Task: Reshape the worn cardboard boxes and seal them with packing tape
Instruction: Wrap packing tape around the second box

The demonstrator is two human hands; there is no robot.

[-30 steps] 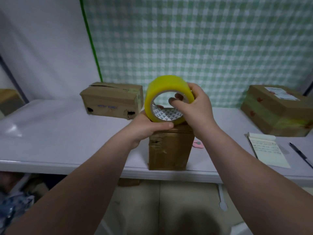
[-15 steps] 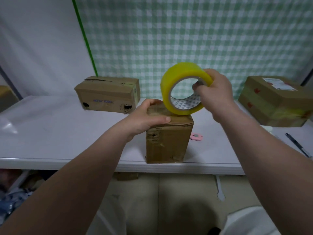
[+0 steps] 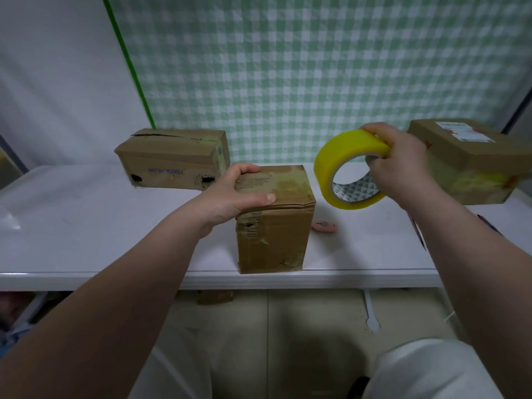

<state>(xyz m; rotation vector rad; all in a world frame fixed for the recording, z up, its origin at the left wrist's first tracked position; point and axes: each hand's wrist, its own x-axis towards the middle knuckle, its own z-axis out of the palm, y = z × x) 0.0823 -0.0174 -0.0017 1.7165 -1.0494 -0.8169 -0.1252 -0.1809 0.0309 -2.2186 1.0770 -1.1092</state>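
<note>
— Cardboard, brown and dented: the upright box point(image 3: 273, 226) is standing on end at the near edge of the white desk point(image 3: 86, 226), in the middle of the view.

— And the hands, what are they doing?

— The left hand point(image 3: 233, 194) is gripping the top of the box at its left side. Its fingers are curling over the far edge and the thumb is lying flat along the near one.

— Is the other one touching the box too?

— No. The right hand point(image 3: 403, 165) is holding the yellow tape roll point(image 3: 342, 148) in the air, to the right of the box and apart from it. Some fingers are hooking through the core while the rest of the hand is closing over the outer band (so the roll's wall is being pinched at the top). The roll is standing on edge, its opening is facing the camera, and a patterned white lining is showing inside.

— Anything lying nearby?

— A pink cutter point(image 3: 324, 226) is lying on the desk just beside the box's right face, below the roll. A long box point(image 3: 172, 159) with a split top seam and holes in its front is sitting further back on the left. A labelled box point(image 3: 472, 165) with yellowish tape around it is sitting at the back right, partly behind the right hand.

— And behind all that?

— A green-and-white checked cloth point(image 3: 288, 67) is hanging behind the desk.
</note>
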